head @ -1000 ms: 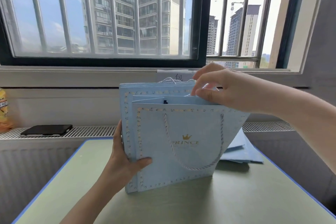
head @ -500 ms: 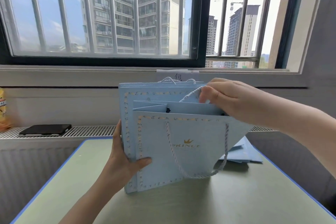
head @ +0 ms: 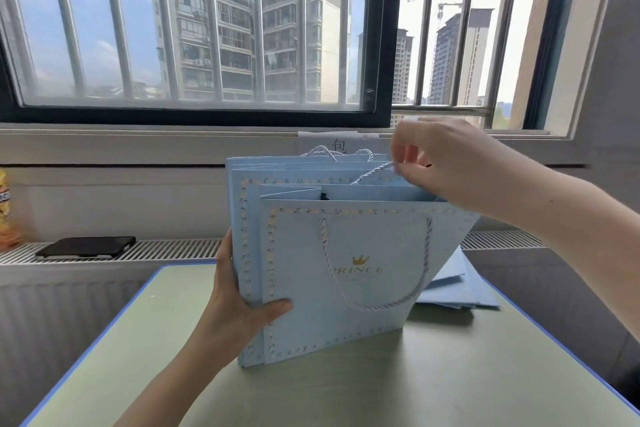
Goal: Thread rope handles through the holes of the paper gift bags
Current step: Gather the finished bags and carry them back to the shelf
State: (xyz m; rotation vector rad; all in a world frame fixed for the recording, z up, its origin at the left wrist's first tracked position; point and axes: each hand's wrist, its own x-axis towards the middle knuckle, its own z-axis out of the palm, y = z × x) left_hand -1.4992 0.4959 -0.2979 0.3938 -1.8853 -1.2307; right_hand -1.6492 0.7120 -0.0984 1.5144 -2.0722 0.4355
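Head view: a phone [head: 86, 246] is seen on the radiator grille beyond the tabletop's [head: 346, 392] far left corner. Near the far edge, the gift bag [head: 332, 288] is kept upright by the left hand [head: 239, 302], thumb and fingers clamped on its left side. A rope [head: 375, 172] is pinched by the right hand [head: 446, 166] and, compared with half a second earlier, has been drawn higher above the bag's mouth.

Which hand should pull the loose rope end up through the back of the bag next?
The right hand. It already pinches the rope end at the bag's top edge. The left hand grips the front bag low on its side, steadying it upright on the table.
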